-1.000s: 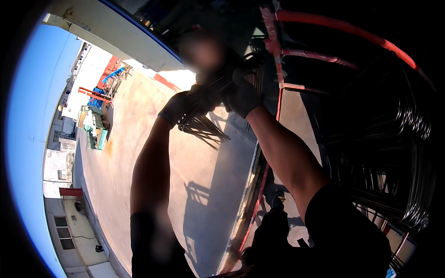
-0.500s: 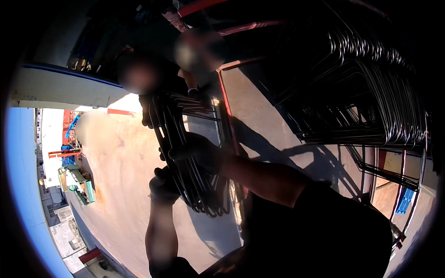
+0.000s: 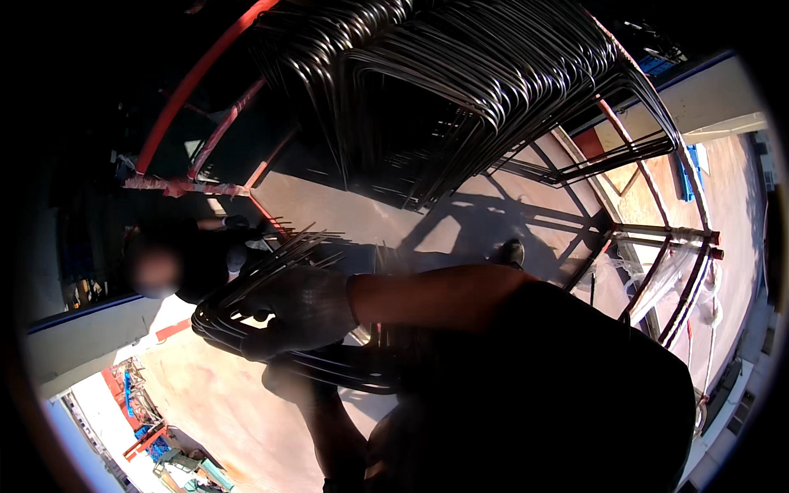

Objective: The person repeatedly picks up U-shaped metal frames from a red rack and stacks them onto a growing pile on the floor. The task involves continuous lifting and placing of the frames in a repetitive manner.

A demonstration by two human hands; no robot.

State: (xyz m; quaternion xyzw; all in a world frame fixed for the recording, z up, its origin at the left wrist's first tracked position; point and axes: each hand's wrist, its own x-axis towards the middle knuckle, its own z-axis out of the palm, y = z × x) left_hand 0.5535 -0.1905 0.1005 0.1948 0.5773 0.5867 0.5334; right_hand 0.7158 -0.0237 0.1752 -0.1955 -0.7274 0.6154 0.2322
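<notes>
I hold a bundle of dark bent metal rods with rounded ends, tilted across the lower left of the view. My right hand, in a dark glove, is closed over the bundle from above. Beneath it, my left hand grips the same rods from the near side, its fingers mostly hidden by them and by shadow. The rods' thin far ends point up and right, near a co-worker's gloved hand. Whether that hand touches them I cannot tell.
A large stack of similar bent rods hangs ahead on a rack with red bars. Wrapped bars and clear plastic sheeting stand at the right. The co-worker is close at left. A dark shoe shows on the floor.
My view has swung to the right, bringing the hanging stack to the top middle. The bundle in my hands has turned from nearly upright to lying more across the view.
</notes>
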